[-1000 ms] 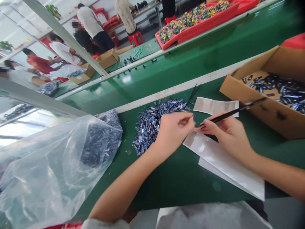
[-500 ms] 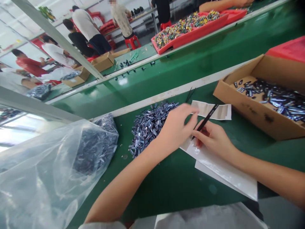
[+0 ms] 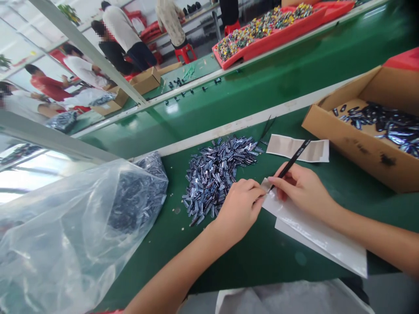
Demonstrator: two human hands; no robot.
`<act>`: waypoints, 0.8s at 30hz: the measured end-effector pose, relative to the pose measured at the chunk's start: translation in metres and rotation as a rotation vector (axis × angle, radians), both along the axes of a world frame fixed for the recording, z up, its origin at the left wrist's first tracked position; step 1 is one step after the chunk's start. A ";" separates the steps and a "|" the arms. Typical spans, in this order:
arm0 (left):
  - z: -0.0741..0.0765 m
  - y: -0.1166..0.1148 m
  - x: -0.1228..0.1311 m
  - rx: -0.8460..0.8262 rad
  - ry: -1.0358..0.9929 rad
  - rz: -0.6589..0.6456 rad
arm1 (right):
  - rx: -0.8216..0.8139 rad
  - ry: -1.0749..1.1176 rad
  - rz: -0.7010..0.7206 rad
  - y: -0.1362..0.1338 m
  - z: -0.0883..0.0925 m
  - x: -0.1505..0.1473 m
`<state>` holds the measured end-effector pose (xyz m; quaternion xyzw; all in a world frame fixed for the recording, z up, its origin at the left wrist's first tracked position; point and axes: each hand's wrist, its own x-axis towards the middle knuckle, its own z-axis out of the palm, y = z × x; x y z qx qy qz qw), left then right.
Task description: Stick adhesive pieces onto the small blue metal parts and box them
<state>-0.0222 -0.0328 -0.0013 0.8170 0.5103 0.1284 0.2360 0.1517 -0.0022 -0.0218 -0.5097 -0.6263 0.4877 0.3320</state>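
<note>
My right hand point(image 3: 303, 187) holds a pair of black tweezers point(image 3: 292, 161) like a pen, tip down near the upper left corner of a glossy white sheet point(image 3: 322, 231). The hand rests over that sheet, and a second white sheet shows beneath it. My left hand point(image 3: 240, 207) is closed in a pinch at the sheet's corner, close to the tweezer tip. Whatever lies between its fingertips is too small to make out. Behind the left hand is a heap of small, shiny dark-blue elongated pieces point(image 3: 212, 170).
At the left, a clear plastic bag point(image 3: 81, 235) holds more dark pieces. A cardboard box point(image 3: 352, 150) of similar pieces stands at the right. A backing strip point(image 3: 297, 149) lies beyond my right hand. Across the green belt point(image 3: 262, 93) are red trays point(image 3: 271, 49) of coloured parts and several people.
My left hand has come down from above the tweezers to the sheet's corner, its fingers closing into a pinch. The right hand keeps the tweezers. The whole view has shifted slightly.
</note>
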 end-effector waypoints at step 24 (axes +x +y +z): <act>0.028 0.018 -0.043 -0.029 0.183 0.137 | -0.060 0.082 -0.031 -0.001 -0.003 0.001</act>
